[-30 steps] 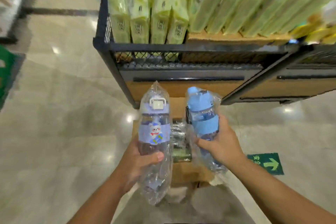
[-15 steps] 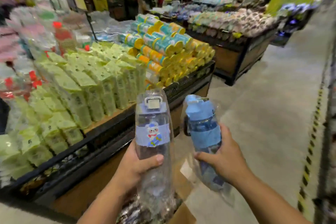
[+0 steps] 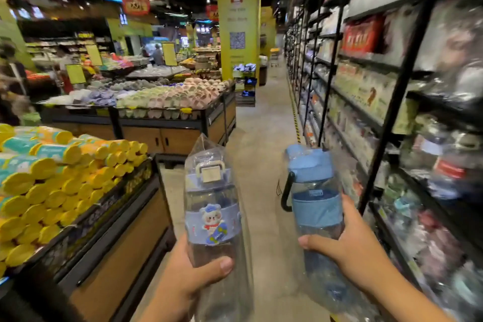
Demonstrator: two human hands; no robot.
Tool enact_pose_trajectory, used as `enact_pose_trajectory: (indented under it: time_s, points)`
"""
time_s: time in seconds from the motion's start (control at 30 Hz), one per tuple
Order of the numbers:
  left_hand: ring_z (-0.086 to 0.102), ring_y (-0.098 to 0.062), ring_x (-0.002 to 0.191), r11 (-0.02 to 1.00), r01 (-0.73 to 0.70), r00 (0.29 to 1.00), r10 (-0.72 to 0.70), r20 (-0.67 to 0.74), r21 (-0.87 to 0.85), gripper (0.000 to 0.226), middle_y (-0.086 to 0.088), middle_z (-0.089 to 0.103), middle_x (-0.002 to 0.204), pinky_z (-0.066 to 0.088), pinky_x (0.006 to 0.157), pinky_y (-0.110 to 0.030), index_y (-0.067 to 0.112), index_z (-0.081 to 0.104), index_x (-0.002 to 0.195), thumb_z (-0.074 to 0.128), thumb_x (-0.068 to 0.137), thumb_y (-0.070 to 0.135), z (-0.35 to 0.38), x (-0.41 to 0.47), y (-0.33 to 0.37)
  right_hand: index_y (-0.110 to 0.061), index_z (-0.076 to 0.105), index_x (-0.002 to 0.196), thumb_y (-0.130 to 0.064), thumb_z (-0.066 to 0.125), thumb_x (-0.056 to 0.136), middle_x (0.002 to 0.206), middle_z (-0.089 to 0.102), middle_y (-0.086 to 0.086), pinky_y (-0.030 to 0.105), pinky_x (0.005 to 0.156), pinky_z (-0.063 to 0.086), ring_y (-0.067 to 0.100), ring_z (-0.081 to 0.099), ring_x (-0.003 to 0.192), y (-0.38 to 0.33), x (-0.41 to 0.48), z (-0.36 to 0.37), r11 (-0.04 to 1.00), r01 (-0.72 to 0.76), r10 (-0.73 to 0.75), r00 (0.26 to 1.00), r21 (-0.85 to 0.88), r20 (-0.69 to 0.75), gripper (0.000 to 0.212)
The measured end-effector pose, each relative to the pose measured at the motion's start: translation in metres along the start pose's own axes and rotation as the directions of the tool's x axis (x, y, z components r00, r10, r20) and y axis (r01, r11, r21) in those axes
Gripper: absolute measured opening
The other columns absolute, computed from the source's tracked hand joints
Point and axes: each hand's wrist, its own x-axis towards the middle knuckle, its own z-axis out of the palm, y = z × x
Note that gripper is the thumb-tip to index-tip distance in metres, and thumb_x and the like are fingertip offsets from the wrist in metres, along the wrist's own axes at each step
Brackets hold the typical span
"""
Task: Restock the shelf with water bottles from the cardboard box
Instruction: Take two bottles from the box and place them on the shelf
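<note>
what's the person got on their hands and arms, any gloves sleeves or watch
Nothing worn shows. The left hand and right hand are bare: no gloves, no rings in view. Wrists and forearms are uncovered to the picture's edge, with no sleeve, watch or bracelet. The left thumbnail is short and unpainted.

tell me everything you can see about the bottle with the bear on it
The bear bottle is clear and plastic-looking, with a lilac lid bearing a pale square latch and a lilac band carrying a cartoon bear on a skateboard. It sits inside a clear plastic bag peaked above the lid. It is upright in the air; the left hand grips its lower body through the bag, thumb across the front.
</note>
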Motion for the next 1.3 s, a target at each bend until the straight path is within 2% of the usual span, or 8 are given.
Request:
enact_pose_trajectory:
  time_s: [0.17,0.37,0.53,0.7,0.83,1.0,1.17,1.3]
  points:
    - [0.075,-0.022,0.086,1.0,-0.011,0.985,0.01,0.172,0.002,0.116,-0.014,0.077,0.102,0.058,0.066,-0.025,0.002,0.059,0.122,0.1,0.018,0.032,0.089,0.091,-0.002,-0.036,0.053,0.116,-0.011,0.095,0.061,0.102,0.071,-0.025,0.016,0.074,0.051,-0.003,0.068,0.091,0.001,0.035,-0.094,0.998,0.023,-0.034,0.978,-0.057,-0.208,0.073]
    - [0.074,-0.028,0.096,0.998,-0.009,0.902,0.035,0.43,-0.063,0.094,-0.015,0.075,0.111,0.059,0.071,-0.03,0.009,0.057,0.126,0.089,0.038,0.02,0.184,0.195,-0.005,-0.038,0.051,0.126,-0.02,0.097,0.061,0.111,0.064,-0.034,0.009,0.076,0.047,-0.009,0.063,0.101,0.003,0.059,-0.172,0.992,0.015,-0.067,0.899,-0.123,-0.432,0.081]
    - [0.071,-0.033,0.105,0.993,-0.064,0.764,0.11,0.635,-0.094,0.092,-0.014,0.073,0.117,0.059,0.08,-0.033,0.01,0.057,0.128,0.089,0.043,0.023,0.255,0.288,-0.012,-0.037,0.046,0.133,-0.043,0.092,0.048,0.116,0.062,-0.032,0.019,0.086,0.047,-0.007,0.062,0.106,0.001,0.081,-0.211,0.979,-0.036,-0.093,0.802,-0.203,-0.589,0.097]
    - [0.069,-0.031,0.112,0.988,-0.06,0.59,0.148,0.794,-0.14,0.096,-0.01,0.072,0.122,0.057,0.09,-0.042,0.014,0.057,0.131,0.094,0.043,0.03,0.315,0.367,-0.005,-0.039,0.046,0.133,-0.037,0.092,0.05,0.117,0.065,-0.028,0.024,0.088,0.049,-0.003,0.065,0.107,-0.009,0.112,-0.23,0.971,-0.089,-0.11,0.662,-0.224,-0.741,0.094]
    - [0.071,-0.015,0.106,0.982,-0.061,0.458,0.187,0.869,-0.179,0.083,0.003,0.075,0.114,0.056,0.08,-0.022,0.015,0.057,0.127,0.083,0.049,0.026,0.354,0.412,0.003,-0.036,0.048,0.132,-0.027,0.094,0.056,0.115,0.068,-0.024,0.027,0.086,0.05,-0.001,0.067,0.105,-0.02,0.141,-0.24,0.965,-0.119,-0.128,0.561,-0.233,-0.818,0.09]
    - [0.07,-0.024,0.109,0.973,-0.033,0.321,0.225,0.92,-0.227,0.085,-0.007,0.073,0.12,0.056,0.084,-0.029,0.011,0.056,0.131,0.084,0.051,0.026,0.404,0.452,0.011,-0.036,0.047,0.133,-0.018,0.095,0.065,0.115,0.068,-0.024,0.026,0.086,0.05,-0.001,0.066,0.104,-0.033,0.164,-0.261,0.951,-0.164,-0.164,0.451,-0.262,-0.877,0.085]
    - [0.071,-0.023,0.106,0.957,-0.037,0.25,0.287,0.925,-0.287,0.098,-0.005,0.074,0.117,0.058,0.085,-0.032,0.014,0.058,0.128,0.098,0.042,0.04,0.466,0.474,0.022,-0.04,0.043,0.129,-0.02,0.093,0.067,0.111,0.067,-0.027,0.025,0.087,0.052,-0.002,0.067,0.103,-0.046,0.173,-0.301,0.929,-0.205,-0.22,0.369,-0.31,-0.903,0.082]
    - [0.071,-0.011,0.105,0.941,-0.057,0.243,0.338,0.909,-0.334,0.082,0.008,0.075,0.113,0.054,0.082,-0.019,0.015,0.058,0.126,0.083,0.049,0.031,0.515,0.486,0.025,-0.044,0.038,0.127,-0.02,0.091,0.071,0.111,0.066,-0.02,0.015,0.077,0.052,-0.008,0.064,0.1,-0.05,0.177,-0.346,0.913,-0.22,-0.275,0.288,-0.343,-0.917,0.08]
